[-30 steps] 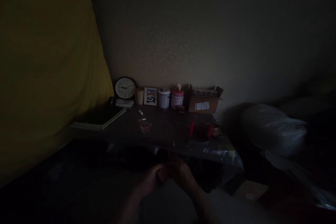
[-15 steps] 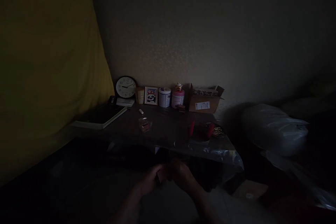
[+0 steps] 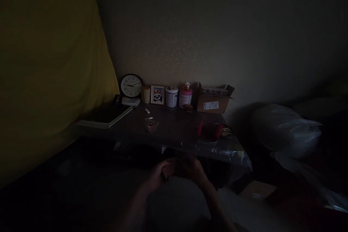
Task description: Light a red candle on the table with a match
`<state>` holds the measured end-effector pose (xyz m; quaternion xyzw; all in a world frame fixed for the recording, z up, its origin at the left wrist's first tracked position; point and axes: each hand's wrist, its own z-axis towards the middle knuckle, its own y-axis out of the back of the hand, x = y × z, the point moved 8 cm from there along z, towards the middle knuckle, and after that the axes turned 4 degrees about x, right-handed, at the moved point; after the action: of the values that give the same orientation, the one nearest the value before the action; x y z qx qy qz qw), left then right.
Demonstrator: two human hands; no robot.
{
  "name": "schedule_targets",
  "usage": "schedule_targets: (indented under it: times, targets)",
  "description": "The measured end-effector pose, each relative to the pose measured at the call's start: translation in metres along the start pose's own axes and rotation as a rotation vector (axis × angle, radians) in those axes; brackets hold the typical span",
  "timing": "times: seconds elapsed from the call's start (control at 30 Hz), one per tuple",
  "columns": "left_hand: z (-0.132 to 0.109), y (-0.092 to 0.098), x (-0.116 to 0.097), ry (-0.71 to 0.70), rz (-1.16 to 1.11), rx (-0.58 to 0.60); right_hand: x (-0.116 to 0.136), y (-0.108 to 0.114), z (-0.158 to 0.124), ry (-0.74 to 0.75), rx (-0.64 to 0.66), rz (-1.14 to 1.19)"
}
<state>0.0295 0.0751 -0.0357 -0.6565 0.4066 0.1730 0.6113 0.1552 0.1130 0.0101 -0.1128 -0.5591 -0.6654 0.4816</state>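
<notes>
While the left hand (image 3: 157, 174) gripped a small box (image 3: 168, 171) at the frame's lower centre, the right hand (image 3: 194, 168) was just beside it, its grip too dark to determine.

Along the back edge of the dark surface (image 3: 174, 125) stand a panda picture (image 3: 158, 95), white tin (image 3: 172, 97), pink canister (image 3: 185, 98) and cardboard box (image 3: 213, 104); a book (image 3: 108, 115) lies toward the left edge.
</notes>
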Motion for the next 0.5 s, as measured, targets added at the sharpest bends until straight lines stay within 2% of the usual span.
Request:
schedule_targets:
  times: [0.1, 0.23, 0.5]
  targets:
    - [0.003, 0.006, 0.0, 0.005, -0.015, -0.027, -0.008, 0.004, 0.003, -0.093, 0.011, 0.233]
    - [0.003, 0.007, -0.005, -0.016, -0.024, -0.038, -0.017, -0.005, 0.002, -0.217, 0.041, 0.527]
    - [0.001, 0.009, -0.011, -0.063, -0.006, -0.056, -0.024, -0.019, 0.0, -0.344, 0.017, 0.751]
